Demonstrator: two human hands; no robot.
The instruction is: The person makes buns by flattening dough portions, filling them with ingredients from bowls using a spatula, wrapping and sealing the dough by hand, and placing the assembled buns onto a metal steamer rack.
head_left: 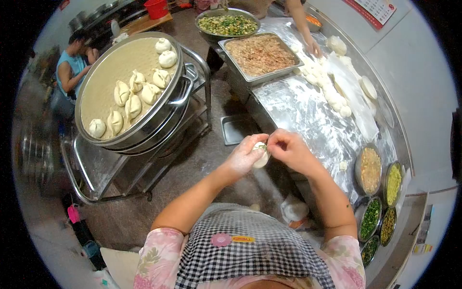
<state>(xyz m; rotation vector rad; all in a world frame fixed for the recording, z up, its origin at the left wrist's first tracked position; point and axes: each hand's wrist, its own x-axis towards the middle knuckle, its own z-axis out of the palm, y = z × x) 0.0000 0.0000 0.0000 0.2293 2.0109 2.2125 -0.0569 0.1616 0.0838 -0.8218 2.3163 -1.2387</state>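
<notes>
At the left edge of the worktop (284, 103), the left hand (244, 155) grips a seemingly part-closed bun (261, 161) while the right hand (292, 150) pinches its rim; left of the worktop, shaped buns (121, 93) fill part of a steamer (108, 67), and on its far part dough pieces (332, 95) look unfilled.

Pale wall (428, 91), dark floor (125, 216)

Red bucket (156, 8) by a wooden board (145, 27), wall calendar (378, 10), person in blue (71, 72)
</notes>
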